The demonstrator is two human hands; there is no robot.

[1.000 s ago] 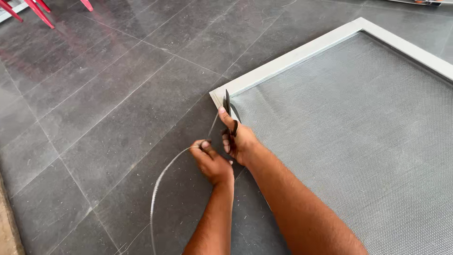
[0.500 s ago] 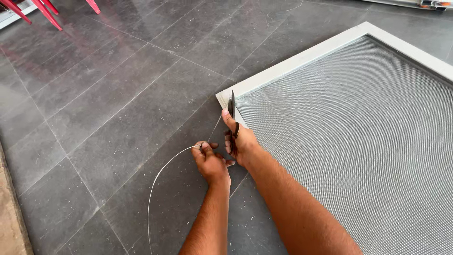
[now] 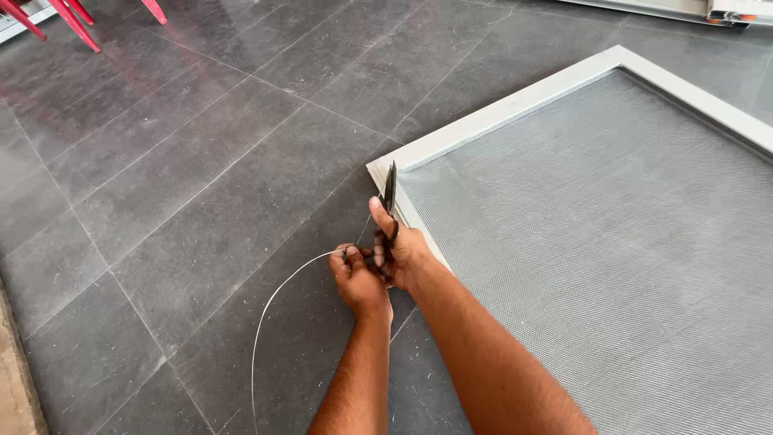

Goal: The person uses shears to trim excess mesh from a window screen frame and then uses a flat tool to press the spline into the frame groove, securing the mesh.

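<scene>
My right hand (image 3: 407, 254) grips a pair of dark scissors (image 3: 390, 193) whose blades point up and away, over the left edge of a white-framed mesh screen (image 3: 483, 121) lying on the floor. My left hand (image 3: 357, 278) sits just left of it, fingers pinched on a thin grey strip (image 3: 270, 310) that curves away down and to the left across the tiles. The two hands touch near the frame's near-left corner. The grey mesh (image 3: 596, 234) fills the frame.
Dark grey floor tiles (image 3: 201, 185) cover the ground. Red chair legs (image 3: 72, 20) stand at the top left. A white rail with a small orange part (image 3: 708, 10) lies at the top right. A rough pale kerb (image 3: 12, 387) runs along the bottom left.
Both hands have stayed close together by the frame corner. The scissors' blades have risen slightly and the strip's loop has shifted a little.
</scene>
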